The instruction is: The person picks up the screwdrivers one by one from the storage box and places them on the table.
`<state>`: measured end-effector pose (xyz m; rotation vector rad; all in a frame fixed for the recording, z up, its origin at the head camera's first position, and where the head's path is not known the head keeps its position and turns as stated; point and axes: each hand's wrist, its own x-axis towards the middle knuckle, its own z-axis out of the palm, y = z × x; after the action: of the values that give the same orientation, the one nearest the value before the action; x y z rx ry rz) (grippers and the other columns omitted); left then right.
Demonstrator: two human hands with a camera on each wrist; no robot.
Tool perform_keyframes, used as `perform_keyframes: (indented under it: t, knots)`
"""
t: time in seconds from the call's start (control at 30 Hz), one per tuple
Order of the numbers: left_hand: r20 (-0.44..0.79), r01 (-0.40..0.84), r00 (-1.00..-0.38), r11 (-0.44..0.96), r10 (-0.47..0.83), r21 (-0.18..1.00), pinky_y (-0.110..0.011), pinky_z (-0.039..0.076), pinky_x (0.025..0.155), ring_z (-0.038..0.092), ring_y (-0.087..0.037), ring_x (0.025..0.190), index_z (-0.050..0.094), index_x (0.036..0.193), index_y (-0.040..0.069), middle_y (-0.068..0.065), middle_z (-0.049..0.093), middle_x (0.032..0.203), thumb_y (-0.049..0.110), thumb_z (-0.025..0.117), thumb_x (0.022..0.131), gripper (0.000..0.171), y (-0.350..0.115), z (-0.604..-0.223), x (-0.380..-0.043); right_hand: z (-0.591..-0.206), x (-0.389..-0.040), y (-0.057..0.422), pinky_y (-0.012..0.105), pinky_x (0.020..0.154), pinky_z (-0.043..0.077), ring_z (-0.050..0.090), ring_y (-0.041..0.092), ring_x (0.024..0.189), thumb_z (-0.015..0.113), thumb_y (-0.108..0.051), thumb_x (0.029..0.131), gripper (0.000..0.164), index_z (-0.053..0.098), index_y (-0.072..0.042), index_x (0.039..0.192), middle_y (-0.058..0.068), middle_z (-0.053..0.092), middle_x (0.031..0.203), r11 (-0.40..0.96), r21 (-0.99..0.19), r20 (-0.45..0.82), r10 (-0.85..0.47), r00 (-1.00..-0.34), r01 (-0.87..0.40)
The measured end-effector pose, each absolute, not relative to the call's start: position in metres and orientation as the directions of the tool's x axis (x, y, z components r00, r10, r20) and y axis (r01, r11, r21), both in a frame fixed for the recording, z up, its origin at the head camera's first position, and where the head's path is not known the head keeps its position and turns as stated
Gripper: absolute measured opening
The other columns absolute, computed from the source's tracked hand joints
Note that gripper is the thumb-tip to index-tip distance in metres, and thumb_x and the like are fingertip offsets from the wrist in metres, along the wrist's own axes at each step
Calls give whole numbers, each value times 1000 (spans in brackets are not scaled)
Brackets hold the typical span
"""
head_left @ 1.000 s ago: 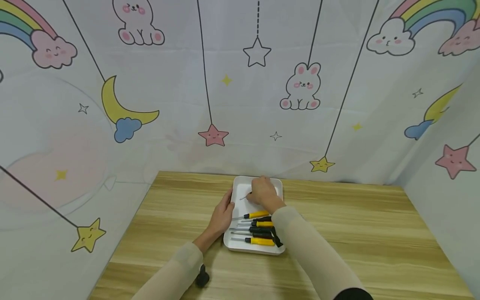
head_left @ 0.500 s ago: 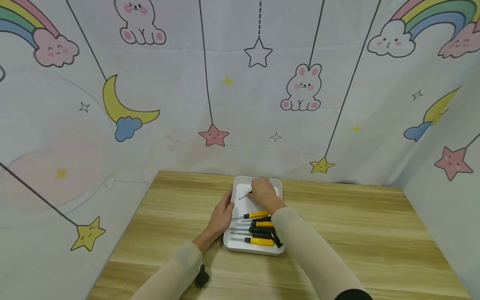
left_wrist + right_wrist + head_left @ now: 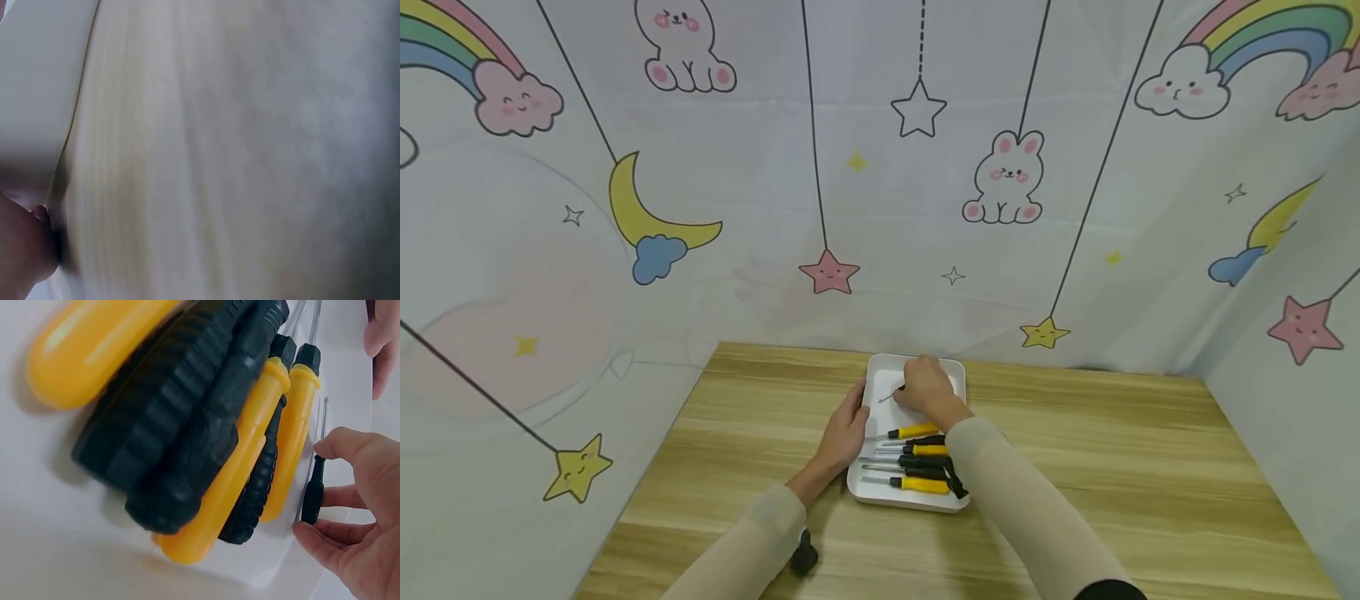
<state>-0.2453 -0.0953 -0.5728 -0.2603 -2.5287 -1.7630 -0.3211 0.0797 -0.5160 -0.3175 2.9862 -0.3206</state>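
A white tray (image 3: 880, 496) holds several screwdrivers laid crosswise, some with yellow handles (image 3: 925, 484) and some with black ones (image 3: 919, 461). At the tray's left side my left hand (image 3: 842, 433) grips its edge, thumb at the rim. My right hand (image 3: 927, 387) is over the far end of the tray. Between its thumb and fingers it holds a small screwdriver (image 3: 314, 497) with a slim black handle and a thin metal shaft, lying low against the tray floor. In the left wrist view, only part of the left hand (image 3: 25, 250) shows beside the tray wall.
The tray stands on a wood-grain table (image 3: 1097, 467), close to the table's far edge. A white curtain (image 3: 760, 308) printed with stars, moons and rabbits hangs behind and at both sides. A small black object (image 3: 804, 557) shows beside the left sleeve.
Both hands keep their places on and over the tray. A little more of the small screwdriver's dark part shows beside the right fingers than one second ago.
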Motion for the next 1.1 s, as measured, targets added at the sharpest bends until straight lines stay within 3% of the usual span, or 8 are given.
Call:
perform_keyframes:
  t: [0.4,0.83,1.1]
  knots:
    - [126,155,-986,342,106,927,-49,28,125,35,-32,155,32,165,1,-17,38,167,9,42,112,55,-94,-572,-245,-504,-320,97,39,74,54,57,24,88,80,-35,94,28,71,-8,90,9,61,95,935,-156,-17,-325,-946,-319]
    - [113,140,-989,336,98,931,-49,28,126,34,-32,155,31,165,0,-17,37,168,9,41,112,55,-94,-573,-245,-480,-307,112,40,87,56,58,30,102,80,-30,94,33,76,-3,111,13,63,109,883,-248,53,-397,-916,-397]
    - [138,166,-985,346,106,923,-50,28,125,34,-33,155,32,164,-2,-19,37,167,7,41,112,54,-94,-573,-245,-472,-303,130,40,85,57,58,28,101,81,-28,93,38,76,0,118,13,63,110,846,-281,99,-444,-891,-453]
